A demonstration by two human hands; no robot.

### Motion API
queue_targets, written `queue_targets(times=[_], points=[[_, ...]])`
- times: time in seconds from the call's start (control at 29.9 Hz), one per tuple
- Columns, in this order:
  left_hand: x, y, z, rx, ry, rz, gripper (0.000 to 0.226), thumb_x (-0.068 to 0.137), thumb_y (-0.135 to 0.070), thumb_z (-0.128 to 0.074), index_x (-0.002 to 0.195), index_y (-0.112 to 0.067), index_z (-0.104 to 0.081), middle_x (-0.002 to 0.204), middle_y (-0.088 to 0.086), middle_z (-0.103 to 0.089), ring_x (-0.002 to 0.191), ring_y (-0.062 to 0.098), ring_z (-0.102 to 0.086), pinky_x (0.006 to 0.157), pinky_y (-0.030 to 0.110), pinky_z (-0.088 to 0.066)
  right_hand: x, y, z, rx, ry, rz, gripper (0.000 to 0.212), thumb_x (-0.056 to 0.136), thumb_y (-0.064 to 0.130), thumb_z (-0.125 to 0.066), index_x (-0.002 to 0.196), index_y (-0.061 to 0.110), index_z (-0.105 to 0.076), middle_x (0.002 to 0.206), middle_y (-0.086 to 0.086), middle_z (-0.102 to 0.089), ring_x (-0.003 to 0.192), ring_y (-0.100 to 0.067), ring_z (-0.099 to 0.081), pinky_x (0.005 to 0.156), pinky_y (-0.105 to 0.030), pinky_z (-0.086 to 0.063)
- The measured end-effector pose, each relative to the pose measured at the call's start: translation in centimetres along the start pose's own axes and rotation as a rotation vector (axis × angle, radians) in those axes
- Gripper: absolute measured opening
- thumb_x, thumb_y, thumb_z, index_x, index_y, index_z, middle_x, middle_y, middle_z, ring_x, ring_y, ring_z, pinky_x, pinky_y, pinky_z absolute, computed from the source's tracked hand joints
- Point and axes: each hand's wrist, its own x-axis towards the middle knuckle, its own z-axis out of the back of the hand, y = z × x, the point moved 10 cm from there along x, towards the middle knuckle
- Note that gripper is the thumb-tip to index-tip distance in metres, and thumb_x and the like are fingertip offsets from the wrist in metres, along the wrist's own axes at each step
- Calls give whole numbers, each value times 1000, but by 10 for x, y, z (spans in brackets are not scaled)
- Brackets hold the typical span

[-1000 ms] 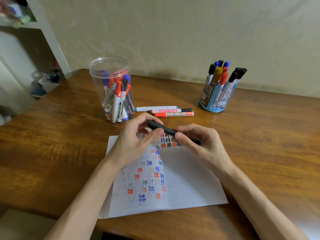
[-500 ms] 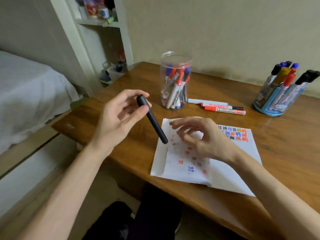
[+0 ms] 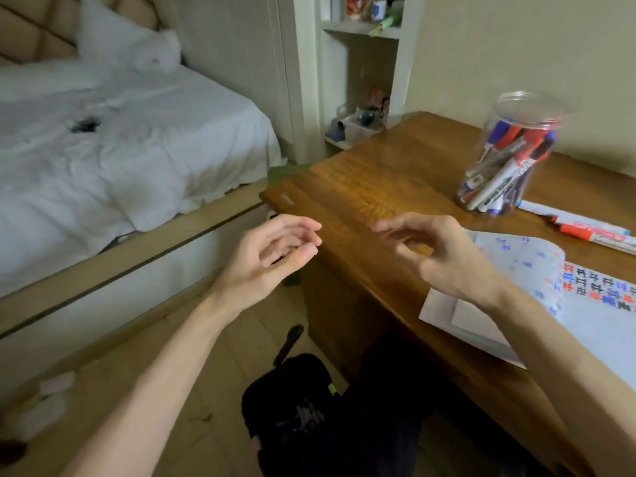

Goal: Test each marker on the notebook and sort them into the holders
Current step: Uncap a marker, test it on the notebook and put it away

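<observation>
Notebook (image 3: 592, 325) lies near hands (image 3: 272, 256) (image 3: 444, 259) held loosely spread.

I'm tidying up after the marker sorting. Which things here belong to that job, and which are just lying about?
Job: clear jar of markers; loose markers on the desk; notebook; blurred dark stick, perhaps a marker; left hand and right hand, both empty.
Lying about: bed; wall shelf.

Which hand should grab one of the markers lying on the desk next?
Probably the right hand: it hovers over the wooden desk by the notebook, nearer the loose markers. The left hand is out past the desk's edge, above the floor.
</observation>
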Motion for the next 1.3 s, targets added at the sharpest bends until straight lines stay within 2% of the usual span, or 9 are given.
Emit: queue_targets(times=[0.17,0.3,0.43,0.6,0.84,1.0,1.07,1.17,1.3], points=[[23,-8,-28,8,50,-38,21,99,-8,-64,119,-9,-68,104,6,-73,100,24,-70,97,37,-55,-18,-10,30,-25,-73,-45,28,99,1,-64,120,15,-76,120,9,-76,106,-11,-74,92,-35,-61],[44,-16,-71,13,128,-61,19,99,-10,-64,117,-9,-69,102,3,-74,99,23,-71,92,29,-55,-53,-33,71,-25,-181,-182,28,98,-2,-61,113,15,-78,117,9,-77,100,-12,-76,92,-33,-61],[63,-17,-122,14,204,-73,17,99,-17,-66,115,-15,-71,101,-2,-75,100,22,-71,87,23,-55,-96,-56,110,-48,-275,-298,31,98,1,-60,105,25,-78,114,15,-77,98,-10,-76,89,-28,-61],[86,-26,-202,-6,331,-83,17,96,-26,-67,112,-22,-70,101,-12,-74,106,11,-70,83,17,-56,-152,-88,159,-95,-438,-408,30,94,-4,-61,105,18,-79,108,13,-79,93,-10,-77,89,-33,-61],[118,-34,-301,26,477,-148,17,102,-25,-64,118,-25,-67,107,-17,-72,107,4,-68,90,16,-53,-189,-117,191,-177,-560,-478,29,94,-1,-64,103,21,-79,103,13,-79,91,-8,-76,85,-35,-63],[154,-27,-343,83,456,-91,22,100,-23,-65,122,-28,-66,110,-12,-72,100,3,-70,92,27,-58,-193,-124,201,-195,-591,-503,21,94,5,-67,105,18,-79,101,13,-79,88,-9,-76,81,-33,-63],[166,-21,-357,147,438,-69,25,99,-24,-67,123,-28,-65,115,-9,-71,99,4,-70,85,25,-59,-194,-124,203,-207,-590,-511,21,95,7,-67,107,19,-79,103,12,-79,90,-8,-75,81,-30,-64],[186,-20,-372,375,346,-123,34,96,-23,-71,129,-26,-63,124,-5,-67,98,7,-67,74,14,-50,-198,-122,208,-200,-598,-535,20,97,10,-68,111,19,-79,108,9,-78,95,-5,-74,79,-23,-63],[199,-20,-387,722,279,-230,42,93,-33,-74,132,-24,-63,129,2,-58,108,20,-65,87,33,-58,-202,-121,214,-192,-617,-533,20,97,11,-68,111,20,-79,111,12,-77,96,-1,-73,79,-20,-62]])
